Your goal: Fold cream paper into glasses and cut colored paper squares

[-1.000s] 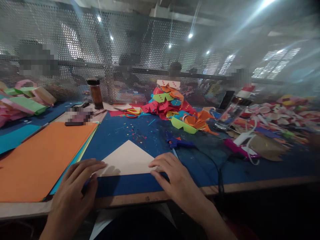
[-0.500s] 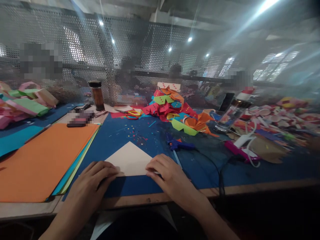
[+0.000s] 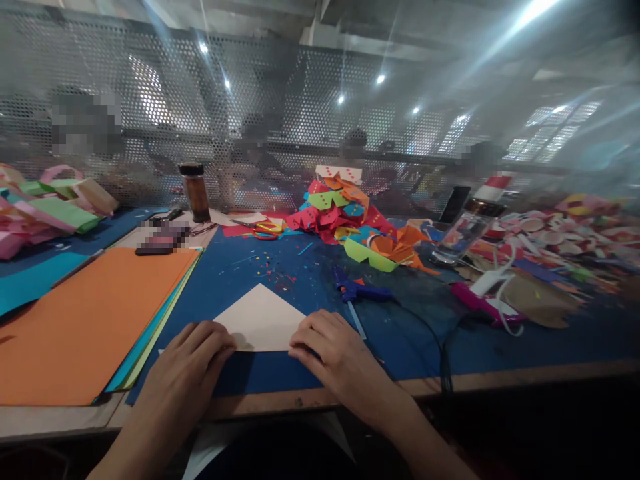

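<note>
A pale pinkish sheet of paper (image 3: 263, 323) lies on the blue table covering, its upper corner pointing away from me and a straight edge nearest me. My left hand (image 3: 197, 357) has its fingers pressed together on the paper's left end. At the right end my right hand (image 3: 333, 350) pinches the same straight edge between thumb and fingers. Both hands hide the paper's side corners. Just beyond the right hand lies a blue glue gun (image 3: 363, 290) with a pale glue stick at its tip.
A stack of orange and other coloured sheets (image 3: 100, 320) lies left. Behind are a dark-capped jar (image 3: 195, 193), scissors (image 3: 265, 231) and a heap of folded paper (image 3: 335, 207). A clear bottle (image 3: 465, 230), a magenta device (image 3: 483, 303) and cut paper pieces (image 3: 560, 230) are right.
My right hand has shifted very slightly left along the paper's edge. Both hands stay on the paper, and the view has moved a little.
</note>
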The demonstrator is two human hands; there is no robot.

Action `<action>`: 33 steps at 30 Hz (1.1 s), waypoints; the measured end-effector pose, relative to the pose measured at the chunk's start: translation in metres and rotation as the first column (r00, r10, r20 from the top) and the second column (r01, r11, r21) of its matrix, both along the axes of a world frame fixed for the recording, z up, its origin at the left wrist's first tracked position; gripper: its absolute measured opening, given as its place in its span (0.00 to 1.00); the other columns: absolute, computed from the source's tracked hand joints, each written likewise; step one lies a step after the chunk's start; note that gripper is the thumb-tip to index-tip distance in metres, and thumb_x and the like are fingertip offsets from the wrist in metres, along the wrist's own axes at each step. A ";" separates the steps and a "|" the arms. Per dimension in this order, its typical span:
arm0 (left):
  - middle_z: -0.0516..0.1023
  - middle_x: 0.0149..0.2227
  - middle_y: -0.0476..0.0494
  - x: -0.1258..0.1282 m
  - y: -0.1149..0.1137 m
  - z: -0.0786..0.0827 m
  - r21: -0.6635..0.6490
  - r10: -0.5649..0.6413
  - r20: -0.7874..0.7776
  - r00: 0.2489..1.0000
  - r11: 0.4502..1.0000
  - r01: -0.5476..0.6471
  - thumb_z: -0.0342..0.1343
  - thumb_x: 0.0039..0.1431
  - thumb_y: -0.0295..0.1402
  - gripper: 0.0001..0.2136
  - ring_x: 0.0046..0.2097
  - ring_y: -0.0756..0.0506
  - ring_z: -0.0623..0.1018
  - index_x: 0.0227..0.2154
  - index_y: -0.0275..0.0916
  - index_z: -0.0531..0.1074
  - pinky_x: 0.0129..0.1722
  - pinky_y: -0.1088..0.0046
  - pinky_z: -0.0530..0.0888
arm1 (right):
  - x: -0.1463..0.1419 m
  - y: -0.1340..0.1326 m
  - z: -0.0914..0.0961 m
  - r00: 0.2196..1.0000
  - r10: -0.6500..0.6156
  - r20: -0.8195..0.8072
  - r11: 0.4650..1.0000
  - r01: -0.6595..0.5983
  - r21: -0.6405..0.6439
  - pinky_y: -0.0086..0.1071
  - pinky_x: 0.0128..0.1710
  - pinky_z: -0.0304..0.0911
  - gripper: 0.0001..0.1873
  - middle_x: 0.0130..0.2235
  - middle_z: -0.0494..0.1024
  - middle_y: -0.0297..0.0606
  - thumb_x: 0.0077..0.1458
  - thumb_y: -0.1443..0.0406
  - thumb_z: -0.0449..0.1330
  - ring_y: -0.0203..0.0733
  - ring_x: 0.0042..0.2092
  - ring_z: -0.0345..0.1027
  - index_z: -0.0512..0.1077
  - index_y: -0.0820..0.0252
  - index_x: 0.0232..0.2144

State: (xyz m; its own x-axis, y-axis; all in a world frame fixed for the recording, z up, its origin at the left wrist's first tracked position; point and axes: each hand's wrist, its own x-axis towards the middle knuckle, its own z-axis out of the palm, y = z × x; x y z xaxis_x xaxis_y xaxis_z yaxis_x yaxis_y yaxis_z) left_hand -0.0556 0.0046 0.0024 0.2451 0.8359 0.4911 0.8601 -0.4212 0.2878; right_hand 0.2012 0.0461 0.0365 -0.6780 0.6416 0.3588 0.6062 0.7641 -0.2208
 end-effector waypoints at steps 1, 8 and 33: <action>0.75 0.37 0.46 0.001 0.000 0.001 -0.010 0.006 -0.003 1.000 1.000 -0.006 0.45 0.67 0.33 0.09 0.41 0.42 0.74 0.34 0.43 0.71 0.41 0.63 0.71 | -0.001 0.000 0.001 1.000 -0.003 0.007 1.000 0.003 -0.002 0.37 0.43 0.57 0.06 0.41 0.74 0.37 0.64 0.65 0.55 0.42 0.43 0.64 0.72 0.57 0.37; 0.74 0.36 0.47 0.002 -0.001 0.003 -0.041 0.042 0.015 0.999 0.998 -0.042 0.44 0.67 0.34 0.11 0.40 0.42 0.74 0.33 0.43 0.71 0.39 0.64 0.71 | -0.005 0.000 0.002 1.000 0.013 0.023 1.000 -0.013 -0.004 0.37 0.43 0.56 0.07 0.41 0.74 0.38 0.65 0.65 0.54 0.42 0.43 0.64 0.72 0.56 0.38; 0.74 0.33 0.47 0.009 -0.001 0.010 -0.150 0.106 0.068 0.992 0.984 -0.095 0.50 0.63 0.39 0.11 0.38 0.41 0.73 0.28 0.43 0.71 0.36 0.64 0.71 | -0.009 0.001 -0.005 0.980 -0.180 -0.080 0.977 0.169 -0.133 0.35 0.40 0.55 0.06 0.34 0.75 0.32 0.59 0.64 0.61 0.39 0.39 0.66 0.71 0.57 0.30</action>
State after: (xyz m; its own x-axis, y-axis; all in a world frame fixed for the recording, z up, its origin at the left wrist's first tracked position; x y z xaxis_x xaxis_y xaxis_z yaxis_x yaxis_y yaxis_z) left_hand -0.0463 0.0031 0.0119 0.1231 0.9187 0.3752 0.8694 -0.2822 0.4057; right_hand 0.1922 0.0467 0.0318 -0.5199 0.7907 0.3234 0.7009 0.6112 -0.3677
